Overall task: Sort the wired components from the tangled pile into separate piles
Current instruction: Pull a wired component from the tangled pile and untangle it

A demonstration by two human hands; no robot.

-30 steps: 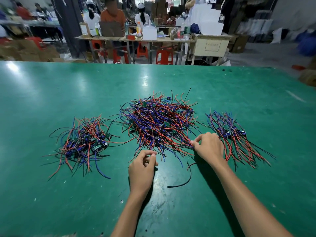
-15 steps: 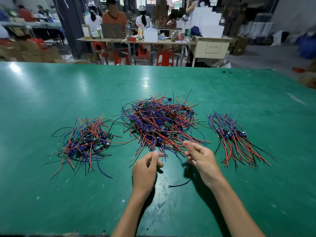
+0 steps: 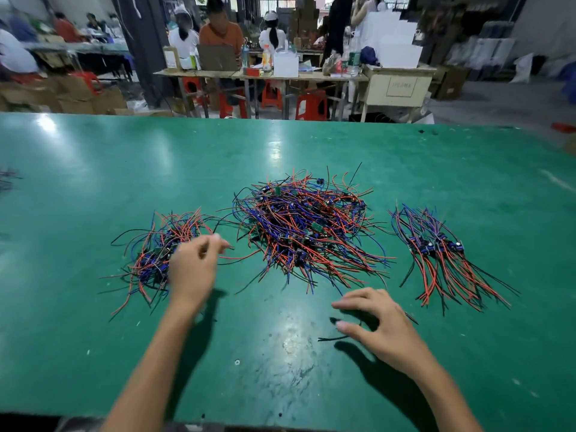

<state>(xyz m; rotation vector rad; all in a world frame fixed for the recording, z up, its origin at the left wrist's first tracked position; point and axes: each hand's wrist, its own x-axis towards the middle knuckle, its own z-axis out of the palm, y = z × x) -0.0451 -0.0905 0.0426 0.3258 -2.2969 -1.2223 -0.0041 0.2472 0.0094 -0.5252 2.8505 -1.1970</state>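
Fingers of the left hand (image 3: 191, 269) curl loosely above the smaller left pile of red, blue and black wired components (image 3: 157, 255); whether they pinch anything I cannot tell through the blur. The right hand (image 3: 378, 325) is spread, fingertips over a loose black wire (image 3: 332, 338) on the green table (image 3: 93, 353). The large tangled central pile (image 3: 304, 227) and the tidy right pile (image 3: 436, 254) lie apart. Trailing leads near the central pile could snag and drag neighbours along, mixing the piles.
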